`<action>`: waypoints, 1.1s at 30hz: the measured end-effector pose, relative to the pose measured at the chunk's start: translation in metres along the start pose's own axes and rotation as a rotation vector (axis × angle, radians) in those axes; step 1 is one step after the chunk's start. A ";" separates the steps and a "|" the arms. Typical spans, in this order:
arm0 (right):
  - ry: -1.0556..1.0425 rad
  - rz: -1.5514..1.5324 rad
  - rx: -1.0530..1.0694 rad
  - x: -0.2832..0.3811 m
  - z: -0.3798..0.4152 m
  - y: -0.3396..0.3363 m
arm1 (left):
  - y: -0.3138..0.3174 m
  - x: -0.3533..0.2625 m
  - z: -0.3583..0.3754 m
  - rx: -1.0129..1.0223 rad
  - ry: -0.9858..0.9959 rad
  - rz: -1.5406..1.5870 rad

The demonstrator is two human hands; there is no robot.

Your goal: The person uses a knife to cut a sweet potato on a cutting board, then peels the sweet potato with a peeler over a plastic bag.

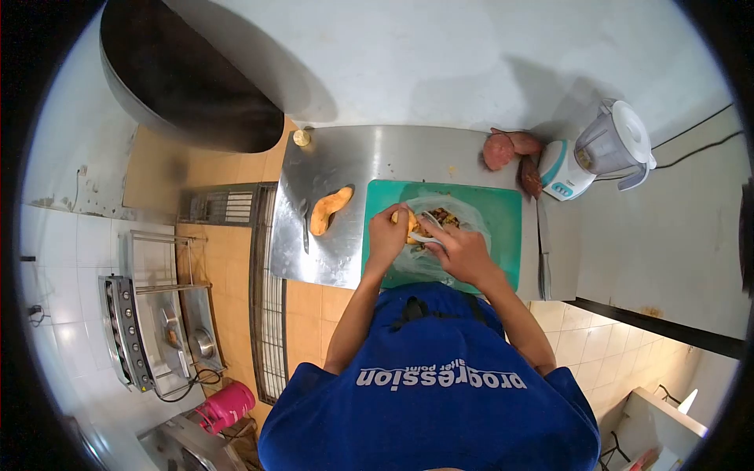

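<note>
Over the green cutting board (509, 228), my left hand (387, 238) is closed around a peeled orange-yellow sweet potato (412, 225), largely hidden by the fingers. My right hand (465, 253) grips a white-handled peeler (426, 239) against it. Beneath both hands a clear plastic bag (473, 222) lies spread on the board, with dark and yellow peelings (445, 217) on it. To the left, a whole peeled sweet potato (330, 210) rests on the steel table (334, 263), beside a spoon-like metal utensil (305, 225).
Several reddish unpeeled sweet potatoes (500, 151) sit at the back right, near a white blender (615, 141). A long knife (543, 255) lies right of the board. A small pale piece (301, 137) is at the far left corner. A pink gas cylinder (225, 407) stands on the floor.
</note>
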State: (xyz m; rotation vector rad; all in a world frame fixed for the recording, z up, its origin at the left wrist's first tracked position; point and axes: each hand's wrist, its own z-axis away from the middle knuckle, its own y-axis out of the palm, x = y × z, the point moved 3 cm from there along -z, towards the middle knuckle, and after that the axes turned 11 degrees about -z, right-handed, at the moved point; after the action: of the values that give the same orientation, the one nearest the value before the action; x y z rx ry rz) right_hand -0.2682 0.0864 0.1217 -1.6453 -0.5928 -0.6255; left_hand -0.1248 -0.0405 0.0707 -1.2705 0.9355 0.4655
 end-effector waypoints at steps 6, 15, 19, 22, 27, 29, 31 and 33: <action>0.052 0.126 0.101 -0.028 0.020 0.015 | -0.020 0.022 -0.015 -0.009 -0.255 0.440; -0.042 0.043 -0.035 0.001 -0.008 0.001 | -0.005 -0.001 -0.009 -0.003 -0.152 0.377; -0.099 0.080 -0.082 -0.001 -0.005 0.007 | 0.000 0.002 -0.009 0.013 -0.172 0.455; -0.054 0.073 -0.029 0.002 -0.005 0.004 | 0.005 0.015 -0.005 0.042 -0.251 0.489; -0.030 0.080 -0.040 -0.005 -0.001 0.010 | 0.005 0.024 -0.007 0.087 -0.309 0.529; -0.020 0.108 -0.053 -0.016 0.010 0.008 | -0.013 0.040 -0.016 -0.108 -0.507 0.912; 0.127 0.185 0.052 -0.038 0.027 0.007 | -0.042 0.043 -0.029 -0.124 -0.460 0.881; 0.168 0.185 0.077 -0.040 0.030 0.002 | -0.049 0.038 -0.027 -0.152 -0.434 0.855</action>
State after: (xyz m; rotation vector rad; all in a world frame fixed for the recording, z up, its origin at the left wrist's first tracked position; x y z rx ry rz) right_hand -0.2934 0.1140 0.0888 -1.5373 -0.3338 -0.5904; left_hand -0.0755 -0.0862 0.0689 -0.7909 1.0456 1.4397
